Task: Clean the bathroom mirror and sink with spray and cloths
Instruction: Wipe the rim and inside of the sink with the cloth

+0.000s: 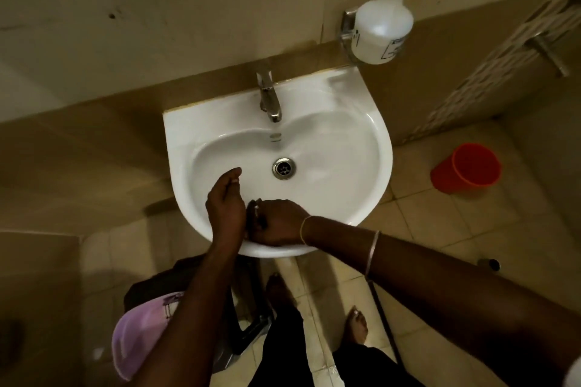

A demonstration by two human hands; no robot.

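Observation:
The white sink [361,148] hangs on the wall, with a chrome tap [269,97] at the back and a drain [284,168] in the basin. Both hands meet over the basin's front rim. My right hand [278,225] grips a small dark cloth [255,210], of which only a bit shows between the hands. My left hand [224,206] has its fingers curled and sits against the same cloth; its hold is mostly hidden. A white spray bottle [382,25] with a blue collar stands in a wall holder above the sink's right corner. The mirror is out of view.
A lilac cloth [138,339] lies on a dark stool [248,333] below the sink at the left. An orange bucket [468,168] stands on the tiled floor at the right. My bare feet [356,324] are under the sink's front. A metal rail [550,53] is at the far right.

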